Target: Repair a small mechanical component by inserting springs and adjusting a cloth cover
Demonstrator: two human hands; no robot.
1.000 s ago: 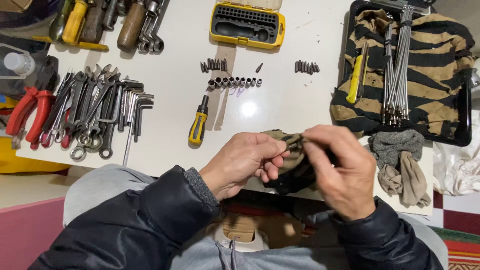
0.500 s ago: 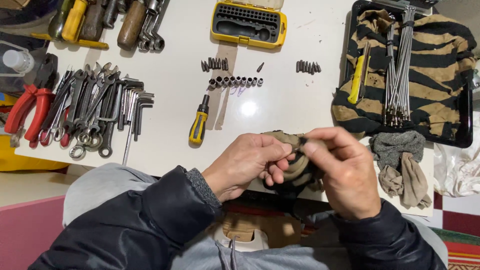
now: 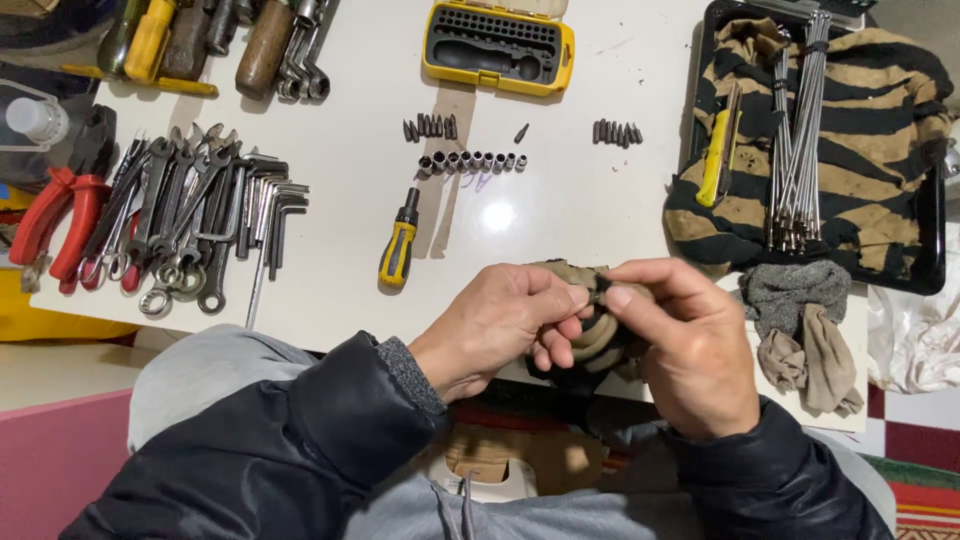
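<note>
Small dark bit (image 3: 597, 296) — pinched between the fingertips of both hands, held just above the near edge of the desk (image 3: 350, 170). It sits at the point where the two hands meet, and only a short dark stub shows; its long axis appears to run roughly left to right, from one set of fingertips to the other, though most of it is hidden.

Left hand (image 3: 500, 325): clenched, thumb and forefinger closed on the left end of the bit, the other fingers curled under. A tan cloth (image 3: 590, 345) is bunched beneath and behind these fingers, touching them.

Right hand (image 3: 690, 350): thumb and forefinger closed on the right end of the bit, knuckles toward the camera. Both hands are equally close to the bit; neither is free.

Surroundings — a screwdriver with a yellow and black handle (image 3: 398, 243) lies on the desk just beyond the left hand, shaft pointing away. Farther back, a row of small sockets (image 3: 470, 161) and two groups of loose bits (image 3: 428, 127) lie before a yellow bit case (image 3: 497, 45). Wrenches and hex keys (image 3: 200, 215) lie to the left beside red-handled pliers (image 3: 55, 225). A black tray (image 3: 925, 240) to the right holds a striped cloth (image 3: 860, 120) and a bundle of thin metal rods (image 3: 795, 130).
</note>
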